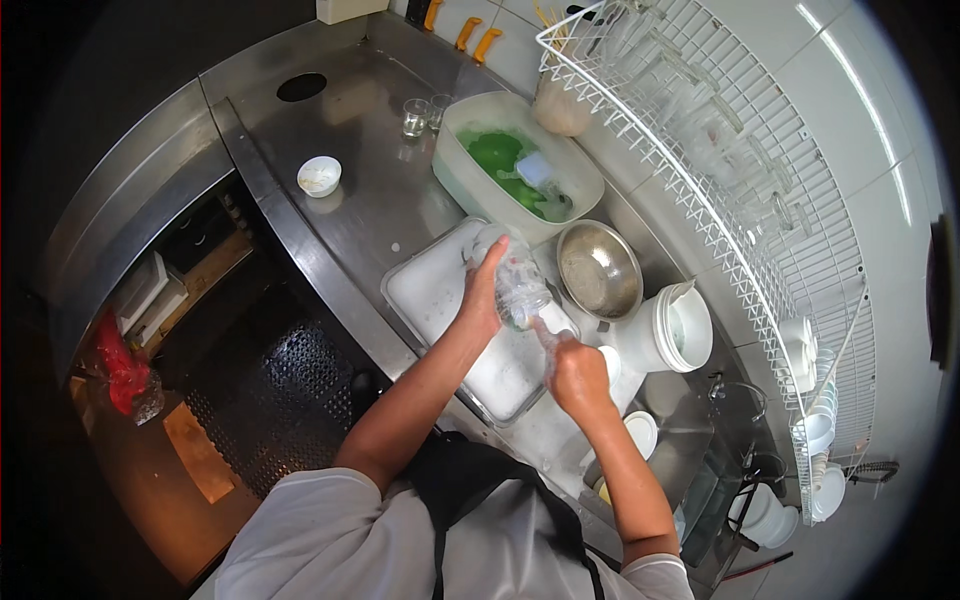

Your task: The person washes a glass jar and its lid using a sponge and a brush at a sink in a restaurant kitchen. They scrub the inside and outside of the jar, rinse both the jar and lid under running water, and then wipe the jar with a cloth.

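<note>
My left hand (481,296) is closed around a clear, ribbed glass vessel (517,281), perhaps a jar or mug. It is tilted, with its mouth towards me, and suds cling to it. At that mouth is the extended index finger of my right hand (579,375), the other fingers curled. Foam wets the finger; whether it grips anything is hidden. Below both hands lies a rectangular tray (396,294) filled with white suds (431,277).
Behind the tray stand a plastic tub (450,161) of green soapy water with a pale sponge (534,170), a steel bowl (600,270) and a white bucket (652,337). A small white bowl (319,177) sits left. A wire rack (660,161) of glassware overhangs the right; a sink (686,442) lies below.
</note>
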### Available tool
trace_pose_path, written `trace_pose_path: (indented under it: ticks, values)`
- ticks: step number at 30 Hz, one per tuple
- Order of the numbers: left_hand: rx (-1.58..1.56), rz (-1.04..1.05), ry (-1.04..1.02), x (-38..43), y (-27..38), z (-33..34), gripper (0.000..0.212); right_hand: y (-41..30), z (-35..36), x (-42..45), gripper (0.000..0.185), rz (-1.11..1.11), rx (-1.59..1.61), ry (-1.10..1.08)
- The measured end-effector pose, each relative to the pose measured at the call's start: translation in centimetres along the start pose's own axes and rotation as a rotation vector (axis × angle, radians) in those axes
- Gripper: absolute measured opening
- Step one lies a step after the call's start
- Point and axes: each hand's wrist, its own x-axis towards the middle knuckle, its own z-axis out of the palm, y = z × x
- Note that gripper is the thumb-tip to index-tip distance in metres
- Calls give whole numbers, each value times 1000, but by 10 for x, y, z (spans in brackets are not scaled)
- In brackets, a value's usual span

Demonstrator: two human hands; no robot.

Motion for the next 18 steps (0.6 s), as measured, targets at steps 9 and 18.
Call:
trace_pose_path:
  ticks: [9,18]
  values:
    - [41,113,-30,-8,-18,3,54,-1,62,37,14,399,998,87]
    - [82,172,-163,-16,-3,11,46,-13,32,35,7,-22,353,275]
